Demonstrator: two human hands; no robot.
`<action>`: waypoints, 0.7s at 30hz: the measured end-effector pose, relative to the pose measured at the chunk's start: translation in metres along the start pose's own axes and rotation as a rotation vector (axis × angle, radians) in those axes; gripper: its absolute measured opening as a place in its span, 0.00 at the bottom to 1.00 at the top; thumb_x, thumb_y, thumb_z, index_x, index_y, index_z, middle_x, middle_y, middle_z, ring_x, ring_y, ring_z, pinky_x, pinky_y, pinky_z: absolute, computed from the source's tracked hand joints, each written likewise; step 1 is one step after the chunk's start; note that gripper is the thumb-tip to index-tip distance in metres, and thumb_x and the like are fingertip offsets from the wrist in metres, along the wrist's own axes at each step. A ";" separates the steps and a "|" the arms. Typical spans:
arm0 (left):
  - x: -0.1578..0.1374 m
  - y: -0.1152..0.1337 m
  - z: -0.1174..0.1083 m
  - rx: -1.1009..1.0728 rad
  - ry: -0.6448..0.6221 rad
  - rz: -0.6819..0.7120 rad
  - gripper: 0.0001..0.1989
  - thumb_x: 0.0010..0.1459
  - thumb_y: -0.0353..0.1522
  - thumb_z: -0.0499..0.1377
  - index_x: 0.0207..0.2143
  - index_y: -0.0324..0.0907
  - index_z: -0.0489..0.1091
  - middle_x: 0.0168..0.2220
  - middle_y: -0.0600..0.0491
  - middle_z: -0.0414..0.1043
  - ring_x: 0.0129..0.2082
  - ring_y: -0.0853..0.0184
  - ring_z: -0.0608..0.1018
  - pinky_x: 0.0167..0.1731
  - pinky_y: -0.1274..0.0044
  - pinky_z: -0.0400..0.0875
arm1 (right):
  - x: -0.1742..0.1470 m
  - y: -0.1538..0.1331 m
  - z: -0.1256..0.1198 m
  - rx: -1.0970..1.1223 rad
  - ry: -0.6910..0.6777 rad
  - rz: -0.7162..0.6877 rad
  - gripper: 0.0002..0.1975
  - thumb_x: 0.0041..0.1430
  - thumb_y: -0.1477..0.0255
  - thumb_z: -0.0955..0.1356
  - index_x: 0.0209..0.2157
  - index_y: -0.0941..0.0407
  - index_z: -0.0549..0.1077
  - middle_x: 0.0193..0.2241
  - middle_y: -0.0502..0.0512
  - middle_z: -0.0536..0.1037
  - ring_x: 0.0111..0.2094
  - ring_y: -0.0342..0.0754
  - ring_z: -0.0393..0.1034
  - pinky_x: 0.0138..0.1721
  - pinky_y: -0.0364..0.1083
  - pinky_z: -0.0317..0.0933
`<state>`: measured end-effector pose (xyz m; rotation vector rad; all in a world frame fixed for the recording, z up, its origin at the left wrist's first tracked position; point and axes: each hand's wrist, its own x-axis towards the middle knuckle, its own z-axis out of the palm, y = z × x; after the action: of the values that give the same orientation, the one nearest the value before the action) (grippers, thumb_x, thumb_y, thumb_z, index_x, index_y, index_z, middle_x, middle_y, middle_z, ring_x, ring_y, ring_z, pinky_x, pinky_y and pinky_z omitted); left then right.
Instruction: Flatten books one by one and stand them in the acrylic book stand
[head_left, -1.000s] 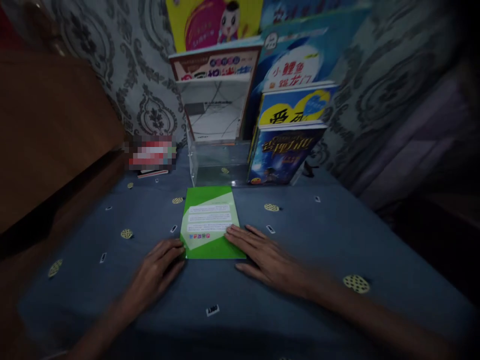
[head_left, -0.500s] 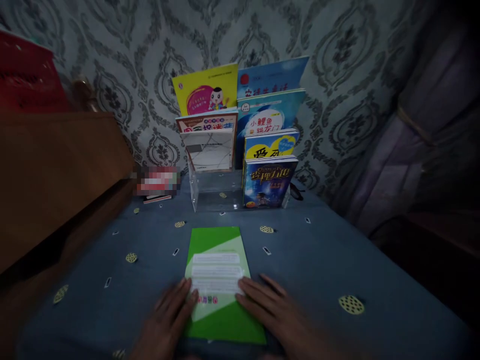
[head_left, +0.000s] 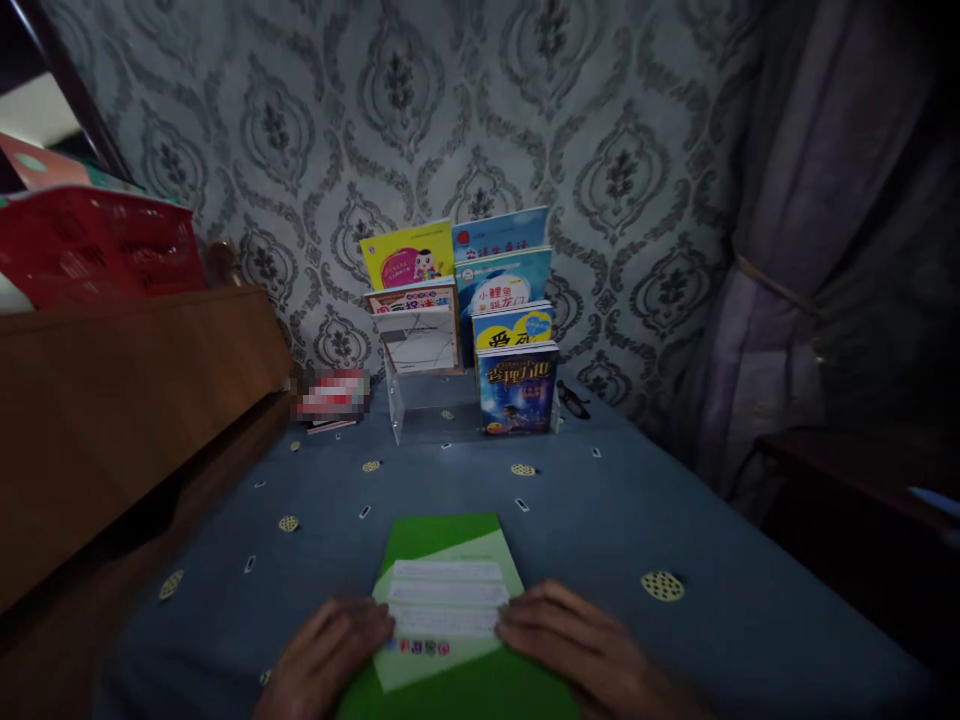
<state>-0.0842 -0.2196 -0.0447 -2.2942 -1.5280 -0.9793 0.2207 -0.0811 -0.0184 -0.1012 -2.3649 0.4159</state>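
Note:
A green book (head_left: 442, 545) with a pale slanted panel and rows of white text boxes is in front of me. My left hand (head_left: 328, 650) grips its left edge, fingertips over the cover. On the opposite edge, my right hand (head_left: 570, 640) is closed the same way, its thumb hidden. The near end of the book runs out of the bottom of the view. Beyond it stands a clear acrylic book rack (head_left: 396, 412). A dark blue book (head_left: 517, 395) is at the rack's front right, and a pale book (head_left: 420, 342) at its left.
Behind those stand a yellow book (head_left: 409, 255) and several blue ones. A patterned blue cloth (head_left: 600, 540) covers the table. Glasses (head_left: 574, 400) lie right of the rack, a blurred red item (head_left: 334, 395) left. A wooden cabinet (head_left: 135, 400) borders the left side; a curtain (head_left: 772, 280) hangs right.
The green book has come closer to me and looks larger, with both hands now curled round its sides instead of lying flatter on it. The view has tilted upward.

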 end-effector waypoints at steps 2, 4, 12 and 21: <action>0.026 -0.001 -0.012 -0.130 0.102 -0.138 0.24 0.70 0.45 0.46 0.64 0.53 0.62 0.49 0.47 0.78 0.49 0.57 0.80 0.52 0.67 0.73 | 0.016 0.000 -0.011 0.015 0.092 0.096 0.21 0.67 0.77 0.62 0.58 0.51 0.70 0.47 0.59 0.81 0.49 0.50 0.74 0.49 0.47 0.72; 0.054 -0.003 -0.015 -0.207 0.144 -0.308 0.23 0.68 0.42 0.52 0.63 0.51 0.62 0.47 0.49 0.79 0.47 0.59 0.80 0.52 0.69 0.72 | 0.032 0.006 -0.016 0.008 0.213 0.195 0.17 0.67 0.74 0.62 0.54 0.51 0.74 0.44 0.58 0.81 0.47 0.51 0.76 0.48 0.49 0.72; 0.108 -0.046 0.048 -0.547 0.181 -0.554 0.21 0.65 0.44 0.53 0.56 0.43 0.63 0.52 0.45 0.74 0.43 0.61 0.79 0.44 0.72 0.74 | 0.044 0.093 0.033 0.054 0.393 0.558 0.18 0.64 0.56 0.63 0.43 0.53 0.77 0.40 0.59 0.82 0.40 0.56 0.77 0.40 0.53 0.73; 0.138 -0.080 0.048 -0.439 0.126 -0.499 0.20 0.64 0.44 0.53 0.54 0.43 0.64 0.44 0.48 0.76 0.38 0.61 0.77 0.39 0.73 0.72 | 0.067 0.131 0.027 0.035 0.318 0.525 0.15 0.66 0.59 0.62 0.33 0.53 0.72 0.29 0.53 0.78 0.32 0.51 0.73 0.34 0.47 0.68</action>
<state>-0.1017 -0.0583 -0.0083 -2.0746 -2.0458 -1.6988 0.1475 0.0478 -0.0354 -0.7274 -1.9941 0.6354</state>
